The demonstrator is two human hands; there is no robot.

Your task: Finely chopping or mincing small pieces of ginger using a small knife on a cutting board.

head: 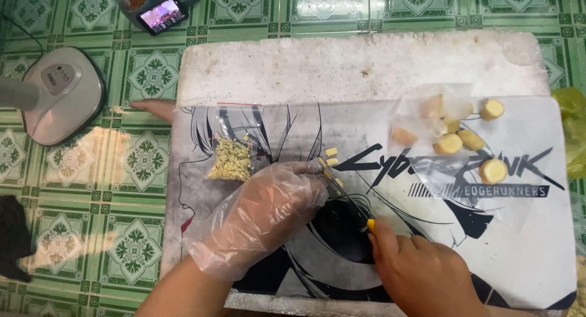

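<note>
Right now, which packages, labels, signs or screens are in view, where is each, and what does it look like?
Phone: top left on the green tiled floor, dark slab, screen lit with a colourful picture.
Zip bag: on the mat above the gloved left hand, clear plastic with a red strip, holding pale yellow cut pieces.
Printed mat: over the white foam board, grey-white with black drawing and lettering.
Fan-base label: far left, small grey panel.

A green patterned tile floor (91,170) carries a white foam slab (342,67) topped by a printed mat (519,244). A fan base (58,94) and phone (162,15) lie on the tiles, well left of the slab.
</note>
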